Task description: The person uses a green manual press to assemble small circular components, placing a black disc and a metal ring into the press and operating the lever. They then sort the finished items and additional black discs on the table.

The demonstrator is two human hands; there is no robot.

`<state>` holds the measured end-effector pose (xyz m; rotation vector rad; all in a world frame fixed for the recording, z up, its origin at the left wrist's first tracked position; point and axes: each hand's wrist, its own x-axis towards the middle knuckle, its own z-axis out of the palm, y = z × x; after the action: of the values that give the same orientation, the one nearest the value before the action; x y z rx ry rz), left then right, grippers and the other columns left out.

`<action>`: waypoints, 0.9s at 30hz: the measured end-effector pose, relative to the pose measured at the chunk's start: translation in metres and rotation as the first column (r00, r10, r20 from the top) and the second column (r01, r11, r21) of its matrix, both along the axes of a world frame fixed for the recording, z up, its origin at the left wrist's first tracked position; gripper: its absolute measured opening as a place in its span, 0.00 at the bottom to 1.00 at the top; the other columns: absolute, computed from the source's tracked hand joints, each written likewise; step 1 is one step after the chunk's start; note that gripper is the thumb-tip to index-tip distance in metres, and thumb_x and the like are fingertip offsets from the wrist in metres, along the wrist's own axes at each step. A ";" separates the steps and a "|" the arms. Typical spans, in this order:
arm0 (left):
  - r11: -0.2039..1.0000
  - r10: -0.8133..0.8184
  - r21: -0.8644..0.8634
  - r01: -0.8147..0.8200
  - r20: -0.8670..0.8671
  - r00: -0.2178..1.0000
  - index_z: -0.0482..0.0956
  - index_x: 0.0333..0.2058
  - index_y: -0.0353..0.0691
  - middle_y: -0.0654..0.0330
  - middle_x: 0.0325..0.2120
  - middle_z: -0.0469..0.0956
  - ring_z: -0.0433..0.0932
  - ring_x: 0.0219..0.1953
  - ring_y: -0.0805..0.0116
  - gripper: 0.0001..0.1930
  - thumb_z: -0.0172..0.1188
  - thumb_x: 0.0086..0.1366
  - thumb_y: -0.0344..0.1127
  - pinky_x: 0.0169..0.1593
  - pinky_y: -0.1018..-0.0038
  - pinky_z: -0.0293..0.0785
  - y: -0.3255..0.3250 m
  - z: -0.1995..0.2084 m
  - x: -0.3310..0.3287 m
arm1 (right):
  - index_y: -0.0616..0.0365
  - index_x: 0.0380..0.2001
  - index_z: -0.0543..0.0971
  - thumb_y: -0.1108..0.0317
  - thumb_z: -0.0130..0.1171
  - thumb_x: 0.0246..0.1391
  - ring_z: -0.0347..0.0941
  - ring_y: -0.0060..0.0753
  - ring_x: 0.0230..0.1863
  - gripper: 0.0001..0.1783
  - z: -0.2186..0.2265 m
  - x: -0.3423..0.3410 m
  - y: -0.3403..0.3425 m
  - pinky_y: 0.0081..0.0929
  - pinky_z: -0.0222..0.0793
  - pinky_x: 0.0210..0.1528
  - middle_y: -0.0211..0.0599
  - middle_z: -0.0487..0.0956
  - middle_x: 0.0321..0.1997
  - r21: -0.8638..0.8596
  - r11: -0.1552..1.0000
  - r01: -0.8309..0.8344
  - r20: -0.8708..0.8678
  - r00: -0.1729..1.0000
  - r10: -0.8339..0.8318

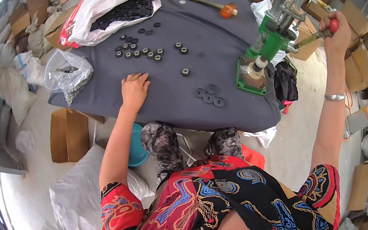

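Note:
My right hand (336, 36) is wrapped round the red-knobbed lever (311, 39) of a green hand press (271, 32), which stands at the table's right edge. My left hand (135, 91) lies on the grey cloth near the front edge, fingers outstretched and holding nothing. Beyond it sit several round black pieces with metal centres (137, 54), with a single one (185, 72) nearer the middle. A small cluster of flat dark discs (208, 98) lies left of the press base. A pale piece (260, 62) shows under the press head; its details are too small to tell.
A white and red bag of black pieces (122, 13) lies open at the far left of the cloth-covered table (226, 48). Nearer is a clear bag of small parts (68, 75). A wooden-handled mallet (211, 5) lies at the back. Cardboard boxes (69, 135) and sacks surround the table.

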<state>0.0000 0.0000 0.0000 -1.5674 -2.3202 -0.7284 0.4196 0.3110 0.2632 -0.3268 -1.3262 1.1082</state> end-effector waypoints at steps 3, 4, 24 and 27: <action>0.998 -0.049 0.050 0.045 0.079 0.996 0.82 0.42 0.40 0.54 0.42 0.81 0.76 0.47 0.57 0.14 0.64 0.55 0.32 0.51 0.62 0.70 0.013 0.006 0.010 | 0.65 0.23 0.72 0.63 0.52 0.57 0.62 0.34 0.19 0.15 0.005 -0.004 -0.013 0.30 0.59 0.24 0.39 0.66 0.17 0.007 0.995 0.097 -0.003 0.995 -0.097; 0.989 -0.089 0.132 0.073 0.115 0.989 0.82 0.41 0.40 0.54 0.42 0.81 0.77 0.46 0.56 0.14 0.64 0.55 0.31 0.50 0.63 0.72 0.020 0.007 0.017 | 0.65 0.23 0.71 0.64 0.52 0.57 0.62 0.34 0.19 0.15 0.004 -0.005 -0.017 0.30 0.59 0.24 0.39 0.65 0.16 0.007 0.996 0.091 -0.010 0.996 -0.091; 0.974 -0.186 0.124 0.192 -0.060 0.981 0.82 0.43 0.44 0.58 0.40 0.80 0.75 0.43 0.59 0.16 0.65 0.53 0.33 0.46 0.63 0.68 0.089 -0.015 0.086 | 0.67 0.23 0.72 0.66 0.52 0.55 0.66 0.36 0.18 0.14 0.004 -0.004 -0.019 0.30 0.62 0.22 0.40 0.68 0.15 0.046 0.989 0.140 -0.037 0.990 -0.138; 0.970 -0.192 0.136 0.201 -0.075 0.979 0.83 0.43 0.44 0.57 0.39 0.80 0.76 0.43 0.59 0.16 0.66 0.53 0.33 0.45 0.63 0.68 0.090 -0.019 0.081 | 0.66 0.23 0.72 0.65 0.51 0.55 0.67 0.35 0.17 0.14 0.003 -0.001 -0.012 0.30 0.63 0.21 0.40 0.68 0.15 0.076 0.994 0.080 -0.008 0.997 -0.080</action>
<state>0.0811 0.0899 -0.0186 -1.7437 -2.0398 -0.8584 0.4183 0.2990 0.2664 -0.3181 -1.3363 0.9885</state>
